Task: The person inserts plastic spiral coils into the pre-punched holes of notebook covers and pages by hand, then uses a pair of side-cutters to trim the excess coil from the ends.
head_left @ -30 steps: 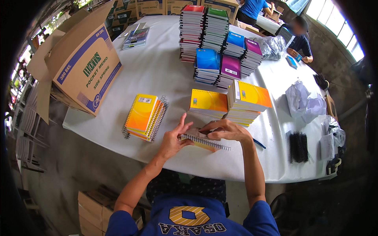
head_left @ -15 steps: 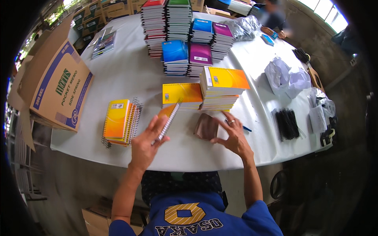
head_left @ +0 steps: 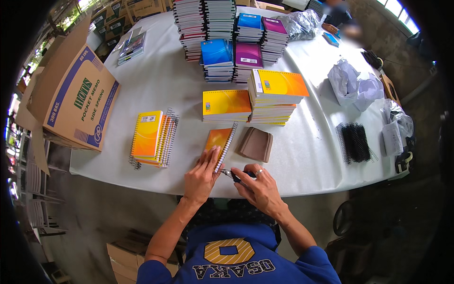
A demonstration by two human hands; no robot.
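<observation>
My left hand (head_left: pixel 200 178) presses an orange spiral notebook (head_left: pixel 218 138) onto the table near its front edge, fingers closed over the lower part of the cover. A metal coil runs along the notebook's right side. My right hand (head_left: pixel 260 190) is wrapped round a pair of dark-handled pliers (head_left: pixel 233 175), whose metal jaws touch or nearly touch the lower end of the coil. Just beyond the pliers lies a brown pouch (head_left: pixel 256 144). To the left is a pile of yellow spiral notebooks (head_left: pixel 147 135) with coils sticking out.
Yellow notepad stacks (head_left: pixel 227 102) stand ahead, with taller blue (head_left: pixel 217 53), purple (head_left: pixel 248 56) and other stacks behind. An open cardboard carton (head_left: pixel 78 99) is at left. Black coils (head_left: pixel 354 142) and crumpled plastic bags (head_left: pixel 354 87) lie at right. Another person sits at the far right.
My left hand has lowered the notebook from the air onto the table. My right hand has moved from beside the pouch to the coil's lower end and now holds the pliers.
</observation>
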